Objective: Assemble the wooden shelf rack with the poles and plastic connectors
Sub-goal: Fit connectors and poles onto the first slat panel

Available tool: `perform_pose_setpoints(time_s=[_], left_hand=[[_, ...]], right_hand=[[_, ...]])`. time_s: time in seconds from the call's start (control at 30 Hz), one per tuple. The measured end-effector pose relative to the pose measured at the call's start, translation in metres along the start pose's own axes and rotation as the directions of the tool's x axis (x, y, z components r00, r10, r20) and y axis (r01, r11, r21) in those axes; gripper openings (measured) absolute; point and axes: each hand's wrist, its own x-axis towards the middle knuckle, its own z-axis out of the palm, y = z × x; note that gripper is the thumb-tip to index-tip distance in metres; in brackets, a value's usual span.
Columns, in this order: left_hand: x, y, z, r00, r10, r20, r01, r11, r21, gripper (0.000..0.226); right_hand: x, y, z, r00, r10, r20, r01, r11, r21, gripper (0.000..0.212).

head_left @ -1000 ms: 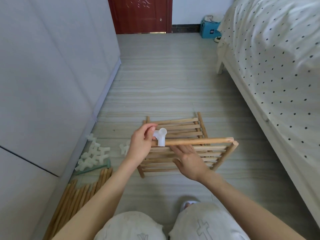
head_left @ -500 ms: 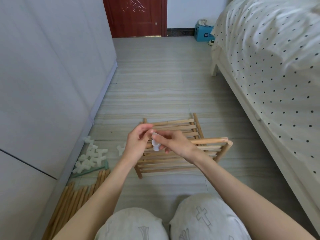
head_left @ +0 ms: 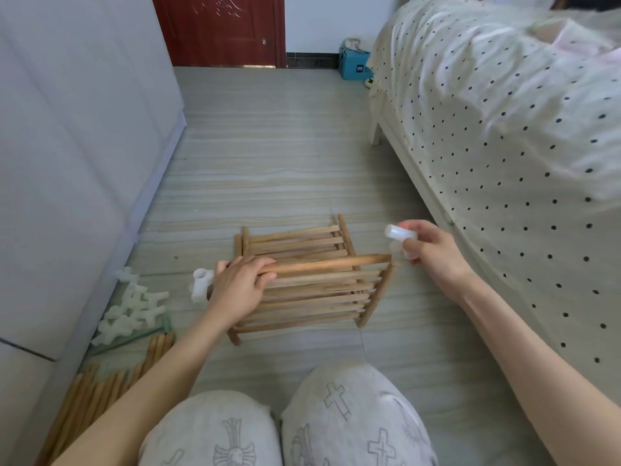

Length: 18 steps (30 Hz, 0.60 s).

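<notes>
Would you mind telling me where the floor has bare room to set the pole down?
Bare floor runs from the slatted shelf panels to the door, and a strip lies between the panels and the bed. Crowded: the left wall side, with the connector pile and spare poles.

My right hand (head_left: pixel 433 253) left the pole's (head_left: pixel 322 265) 9 o'clock end, now at its 3 o'clock end pinching a second white connector (head_left: pixel 400 235). My left hand (head_left: pixel 240 285) shifted off the first connector (head_left: pixel 201 284), now wrapped round the pole.
</notes>
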Motion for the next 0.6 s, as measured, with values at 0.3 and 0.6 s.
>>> perform_pose_setpoints(time_s=[0.3,0.6], left_hand=[[0.0,0.003,0.001,0.996,-0.075,-0.045,0.075,0.997,-0.001,0.024],[-0.007,0.003,-0.007,0.995,-0.09,-0.049,0.087,0.995,-0.054,0.022]], right_hand=[[0.012,0.049,-0.012,0.999,0.023,-0.026,-0.028,0.978,-0.207,0.03],[0.014,0.04,-0.003,0.998,-0.06,0.035,0.066,0.977,-0.203,0.032]])
